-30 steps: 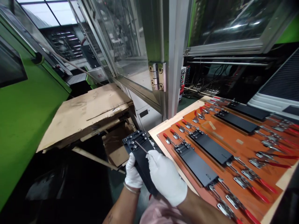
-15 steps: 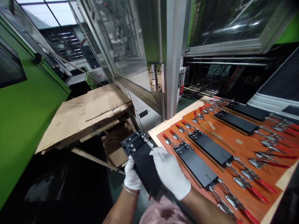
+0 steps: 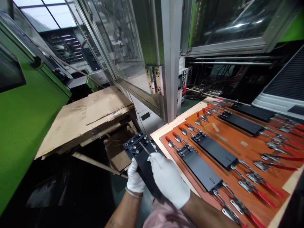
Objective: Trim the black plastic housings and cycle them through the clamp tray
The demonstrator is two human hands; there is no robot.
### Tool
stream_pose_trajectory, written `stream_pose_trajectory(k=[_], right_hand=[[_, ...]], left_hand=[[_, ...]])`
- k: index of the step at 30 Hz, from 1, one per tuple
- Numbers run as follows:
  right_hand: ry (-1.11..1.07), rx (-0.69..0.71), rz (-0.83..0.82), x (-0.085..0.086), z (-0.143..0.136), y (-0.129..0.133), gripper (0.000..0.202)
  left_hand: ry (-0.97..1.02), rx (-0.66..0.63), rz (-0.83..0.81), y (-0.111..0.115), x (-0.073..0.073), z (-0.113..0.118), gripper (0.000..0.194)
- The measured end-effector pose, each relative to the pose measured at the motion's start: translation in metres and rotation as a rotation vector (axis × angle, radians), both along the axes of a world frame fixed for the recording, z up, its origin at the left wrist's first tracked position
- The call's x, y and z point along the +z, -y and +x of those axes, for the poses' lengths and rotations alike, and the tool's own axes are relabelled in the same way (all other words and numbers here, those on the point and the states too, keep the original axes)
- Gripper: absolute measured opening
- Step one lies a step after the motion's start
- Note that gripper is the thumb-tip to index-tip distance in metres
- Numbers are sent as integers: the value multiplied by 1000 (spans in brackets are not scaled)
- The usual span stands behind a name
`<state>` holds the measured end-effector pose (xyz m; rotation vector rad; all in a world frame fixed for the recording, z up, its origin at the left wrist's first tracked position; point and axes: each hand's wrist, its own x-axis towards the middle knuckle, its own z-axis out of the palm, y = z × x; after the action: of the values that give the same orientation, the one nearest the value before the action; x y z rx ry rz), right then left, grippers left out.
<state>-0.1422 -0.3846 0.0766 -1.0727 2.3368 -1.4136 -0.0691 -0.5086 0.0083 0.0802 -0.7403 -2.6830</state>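
White gloves cover both of my hands. My left hand [image 3: 136, 177] grips the left edge of a long black part [image 3: 147, 172], which is tilted with its far end up and to the left. That far end has ribs and several shiny metal inserts. My right hand [image 3: 167, 179] is closed on a thin metal rod [image 3: 145, 148], held over the part with its tip near the ribbed end. Whether the tip touches an insert cannot be made out. My right hand hides the part's right side.
Similar black parts [image 3: 201, 169] lie on an orange board [image 3: 228, 139] at the right, among red-handled toggle clamps [image 3: 263, 194]. Cardboard [image 3: 95, 104] covers a table at the left. A metal-framed door [image 3: 171, 63] stands ahead, and a green machine [image 3: 28, 117] is at the far left.
My right hand has moved slightly left, and the rod has shifted left from the part's right edge to over its ribbed end. My left hand still holds the part.
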Motion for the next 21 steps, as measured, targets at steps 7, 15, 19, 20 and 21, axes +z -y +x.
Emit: stream_pose_trajectory(k=[7,15,19,20,21], right_hand=[[17,-19,-20,-2,-1,0,31],[96,34,-7,-3,-3,-5,31],[102,-25,-39,-3,-2,-6,33],[91,-22,-23,-2,-2,-6,33],[79,-3,-2,-2,-1,-5,33]], left_hand=[[3,7,2,-2,0,-3,30],[46,32,2,-2,-7,-4,27],[48,24,0,-4,-4,-6,27],[31,12,-5,-5,-3,-6,26],[10,-5,-13,-6,-1,-7,25]])
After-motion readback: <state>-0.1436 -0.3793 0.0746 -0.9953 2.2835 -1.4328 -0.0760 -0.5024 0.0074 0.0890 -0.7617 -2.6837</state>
